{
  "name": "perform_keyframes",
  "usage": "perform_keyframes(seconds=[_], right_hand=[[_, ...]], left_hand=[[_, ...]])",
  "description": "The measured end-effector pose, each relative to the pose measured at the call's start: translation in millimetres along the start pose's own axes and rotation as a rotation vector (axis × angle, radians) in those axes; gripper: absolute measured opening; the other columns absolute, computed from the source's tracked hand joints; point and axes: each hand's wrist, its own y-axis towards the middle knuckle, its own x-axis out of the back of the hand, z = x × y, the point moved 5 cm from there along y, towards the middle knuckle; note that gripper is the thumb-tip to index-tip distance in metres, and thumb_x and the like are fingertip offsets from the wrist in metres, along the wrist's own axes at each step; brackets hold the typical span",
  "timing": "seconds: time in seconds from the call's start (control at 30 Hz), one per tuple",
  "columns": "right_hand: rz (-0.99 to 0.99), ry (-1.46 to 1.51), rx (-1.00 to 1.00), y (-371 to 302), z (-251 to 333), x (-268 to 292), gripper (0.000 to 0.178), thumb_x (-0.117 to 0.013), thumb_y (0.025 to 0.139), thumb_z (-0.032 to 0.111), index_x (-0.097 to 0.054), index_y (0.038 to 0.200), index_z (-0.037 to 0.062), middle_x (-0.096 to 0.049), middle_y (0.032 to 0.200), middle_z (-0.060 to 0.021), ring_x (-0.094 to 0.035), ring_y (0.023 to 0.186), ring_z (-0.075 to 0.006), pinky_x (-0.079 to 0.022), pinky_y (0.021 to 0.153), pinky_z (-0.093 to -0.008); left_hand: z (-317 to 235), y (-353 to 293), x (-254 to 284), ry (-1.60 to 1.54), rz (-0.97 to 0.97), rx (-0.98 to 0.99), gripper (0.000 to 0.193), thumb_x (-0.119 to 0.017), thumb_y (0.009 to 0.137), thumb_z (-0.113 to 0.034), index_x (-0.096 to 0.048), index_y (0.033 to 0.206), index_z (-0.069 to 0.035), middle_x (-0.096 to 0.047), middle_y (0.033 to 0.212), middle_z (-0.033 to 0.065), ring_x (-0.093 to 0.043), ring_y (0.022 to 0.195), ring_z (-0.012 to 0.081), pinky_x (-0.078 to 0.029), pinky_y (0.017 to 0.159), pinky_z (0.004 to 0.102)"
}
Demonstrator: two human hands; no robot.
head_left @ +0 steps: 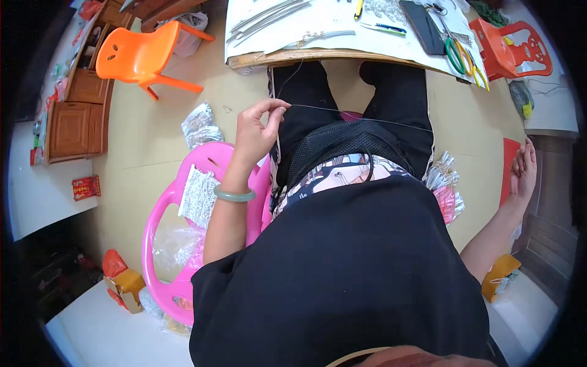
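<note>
My left hand, with a pale green bangle on its wrist, is raised above my left thigh. Its thumb and index finger pinch a thin thread. The thread stretches rightward across my lap, over the black mesh apron or bag. Another fine strand hangs between this hand and the table edge. Far out to the right is my right hand, arm extended and fingers partly curled. The thread's line leads toward its fingertips, where it becomes too faint to follow, so the hand appears closed on that end.
Ahead stands a white-covered table with silvery strips, a dark flat object, green-handled pliers and pens. A pink chair is at my left, an orange chair farther off, a red chair right. Bundles lie on the floor.
</note>
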Motion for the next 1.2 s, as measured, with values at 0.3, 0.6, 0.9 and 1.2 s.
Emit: perform_keyframes(seconds=[0.3,0.6,0.9,1.2], right_hand=[[-0.051,-0.023,0.022,0.7,5.4,22.3,0.028,-0.049,0.094,0.012,-0.048,0.118,-0.0026,-0.056,0.084,-0.0021,-0.033,0.051,-0.0002,-0.024,0.04,-0.0138],[-0.036,0.004,0.018,3.3,8.6,34.6,0.028,-0.047,0.095,0.013,-0.048,0.118,-0.0025,-0.053,0.084,-0.0019,-0.032,0.05,-0.0011,-0.024,0.04,-0.0145],[-0.122,-0.073,0.049,10.7,19.1,70.2,0.031,-0.05,0.094,0.014,-0.048,0.121,-0.0005,-0.055,0.084,-0.0006,-0.032,0.05,-0.0001,-0.024,0.04,-0.014],[-0.16,-0.08,0.076,14.9,21.0,106.1,0.033,-0.052,0.093,0.013,-0.048,0.123,0.0009,-0.058,0.089,0.0004,-0.032,0.049,0.001,-0.024,0.039,-0.0135]], left_hand=[[43.0,-0.1,-1.3,-0.213,0.036,0.135,0.01,-0.058,0.082,0.001,-0.066,0.088,0.002,-0.063,0.078,0.0057,-0.061,0.068,0.0105,-0.048,0.061,0.0216],[63.7,0.2,-10.2,-0.067,-0.052,0.026,0.009,-0.062,0.079,-0.001,-0.068,0.085,-0.002,-0.061,0.099,0.0087,-0.059,0.072,0.0104,-0.047,0.061,0.0202],[54.8,1.7,-5.0,-0.46,0.018,0.253,0.008,-0.058,0.084,-0.002,-0.066,0.087,0.001,-0.064,0.084,0.0065,-0.061,0.077,0.0115,-0.05,0.07,0.0228],[37.4,5.1,-5.4,-0.828,0.076,0.215,0.007,-0.054,0.088,-0.002,-0.06,0.091,0.001,-0.052,0.12,0.0175,-0.056,0.106,0.0248,-0.054,0.082,0.0377]])
